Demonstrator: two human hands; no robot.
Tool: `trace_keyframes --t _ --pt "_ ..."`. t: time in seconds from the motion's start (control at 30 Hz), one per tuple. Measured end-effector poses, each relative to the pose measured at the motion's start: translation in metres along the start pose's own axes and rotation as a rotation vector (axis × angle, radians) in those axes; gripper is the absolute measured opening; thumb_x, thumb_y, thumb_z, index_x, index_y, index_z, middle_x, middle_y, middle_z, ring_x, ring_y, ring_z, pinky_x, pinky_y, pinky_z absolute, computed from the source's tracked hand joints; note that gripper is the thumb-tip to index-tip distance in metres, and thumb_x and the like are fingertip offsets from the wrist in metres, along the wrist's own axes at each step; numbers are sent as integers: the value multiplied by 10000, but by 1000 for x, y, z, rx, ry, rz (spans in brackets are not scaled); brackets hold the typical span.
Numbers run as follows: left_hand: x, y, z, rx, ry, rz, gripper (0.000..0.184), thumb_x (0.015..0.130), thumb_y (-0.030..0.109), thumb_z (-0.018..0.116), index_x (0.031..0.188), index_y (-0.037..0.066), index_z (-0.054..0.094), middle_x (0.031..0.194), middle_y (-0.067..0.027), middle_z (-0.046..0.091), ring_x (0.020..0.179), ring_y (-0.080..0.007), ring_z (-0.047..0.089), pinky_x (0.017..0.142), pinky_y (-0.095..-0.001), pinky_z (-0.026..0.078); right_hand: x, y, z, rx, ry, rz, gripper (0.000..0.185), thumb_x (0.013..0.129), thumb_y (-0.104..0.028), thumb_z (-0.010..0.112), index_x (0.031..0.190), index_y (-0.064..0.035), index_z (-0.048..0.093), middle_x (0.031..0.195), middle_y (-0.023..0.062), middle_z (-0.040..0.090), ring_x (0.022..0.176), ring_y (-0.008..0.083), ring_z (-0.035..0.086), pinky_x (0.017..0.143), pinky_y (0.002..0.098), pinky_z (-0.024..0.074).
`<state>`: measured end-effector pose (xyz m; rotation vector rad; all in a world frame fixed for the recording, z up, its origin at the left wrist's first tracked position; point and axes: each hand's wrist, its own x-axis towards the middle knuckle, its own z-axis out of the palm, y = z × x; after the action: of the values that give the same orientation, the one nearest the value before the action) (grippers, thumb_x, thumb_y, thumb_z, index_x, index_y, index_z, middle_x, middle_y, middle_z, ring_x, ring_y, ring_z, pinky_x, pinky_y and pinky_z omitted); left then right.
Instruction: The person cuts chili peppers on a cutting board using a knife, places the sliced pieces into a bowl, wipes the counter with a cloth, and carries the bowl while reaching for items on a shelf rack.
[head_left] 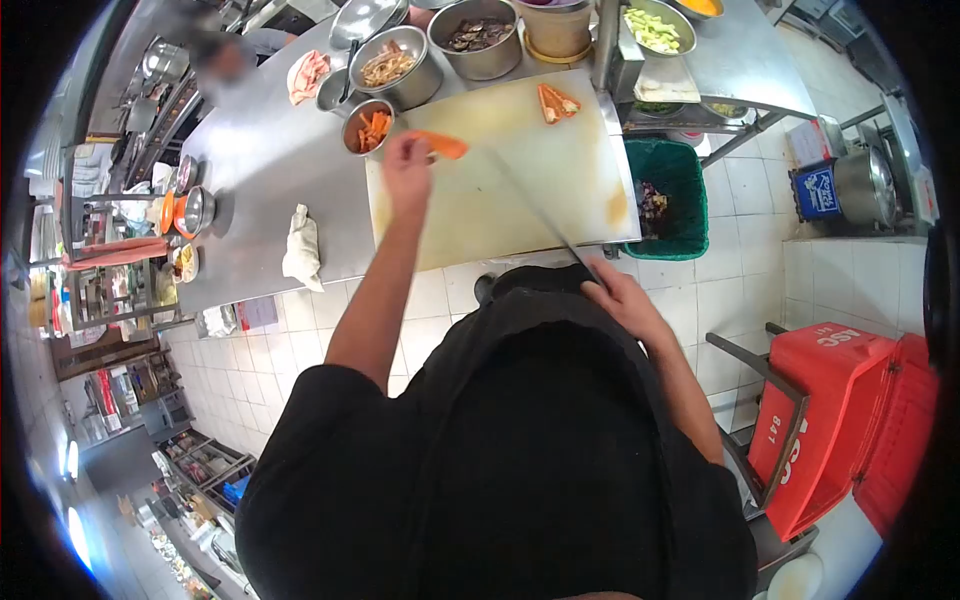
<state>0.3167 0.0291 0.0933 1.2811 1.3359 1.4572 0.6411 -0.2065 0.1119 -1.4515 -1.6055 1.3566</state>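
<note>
My left hand [408, 168] is closed on an orange piece of pepper [441, 144] over the upper left of the white cutting board [470, 225]. Just beyond that hand stands a small metal bowl [352, 138] holding orange strips. In my right hand [622, 298], near the board's front edge, is the handle of a long knife [535, 208], its blade reaching diagonally across the board. Another orange pepper piece [557, 103], with pale ribs, lies at the board's far right.
Metal pots [415, 85] of cut food line the far side. A white cloth [302, 250] lies on the steel table [255, 200] at left. Right of the board is a bin with a green liner [685, 205]; a red container [820, 400] stands further back. Another person [225, 60] is at upper left.
</note>
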Motion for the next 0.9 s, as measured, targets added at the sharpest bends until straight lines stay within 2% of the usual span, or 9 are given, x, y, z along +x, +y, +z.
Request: trace_keyframes --t 0.13,0.23,0.3,0.43,0.53,0.63,0.67,0.77,0.9 --pt "-3 -25 -95 231 -23 -202 58 979 81 639 1017 47 668 875 -28 680 777 -101 651 674 -278 570 65 -18 31 11 -349 129 468 1003 -203 586 1437 -43 510 1394 230 603 1270 370 589 1086 408 432" --pt "-11 -36 -109 449 -222 -281 83 948 81 664 1009 27 679 848 -55 694 762 -139 657 701 -302 560 70 1 49 105 -271 288 458 1018 -205 567 1456 -89 502 1052 159 678 915 282 673 801 386 545" --pt "-8 -46 -103 559 -407 -161 136 917 76 678 1039 16 681 873 -87 697 781 -185 665 730 -322 557 45 18 40 251 -69 466 464 1025 -202 555 1477 -120 485 842 85 638 672 201 642 584 358 546" --pt "-9 -57 -78 545 -512 -12 220 876 73 683 1085 4 679 973 -137 689 848 -266 673 789 -364 553 -4 46 0 406 708 602 196 1028 -189 524 1207 -117 489 685 -5 453 466 94 449 378 276 393" --pt "-6 -48 -77 520 -436 83 248 876 77 673 1116 16 684 1025 -147 665 878 -276 676 789 -373 553 -21 75 -16 332 910 682 103 1018 -170 515 1079 -111 457 661 2 445 456 103 456 376 285 404" --pt "-17 -43 -91 590 -454 67 287 886 86 692 1159 1 678 1031 -150 641 917 -270 667 835 -350 549 -31 66 21 181 704 705 164 1002 -155 526 1149 -86 499 693 17 489 459 114 471 390 310 423" --pt "-23 -41 -96 605 -481 57 298 878 99 704 1159 4 677 1042 -152 638 936 -282 661 845 -364 547 -37 48 37 -15 576 623 313 986 -134 535 1291 -67 521 713 25 516 465 118 480 403 314 428" --pt "-44 -35 -96 644 -577 106 331 854 139 741 1155 17 677 1072 -157 626 995 -319 642 878 -407 537 -46 48 59 227 907 634 421 999 -121 539 1409 -46 481 685 4 498 483 99 479 419 285 423" --pt "-47 -46 -101 667 -616 272 345 828 176 766 1130 34 681 1101 -159 610 1062 -359 608 930 -445 514 -44 9 84 208 1001 360 226 1032 -128 535 1240 -42 523 675 -18 490 491 77 473 434 260 412"
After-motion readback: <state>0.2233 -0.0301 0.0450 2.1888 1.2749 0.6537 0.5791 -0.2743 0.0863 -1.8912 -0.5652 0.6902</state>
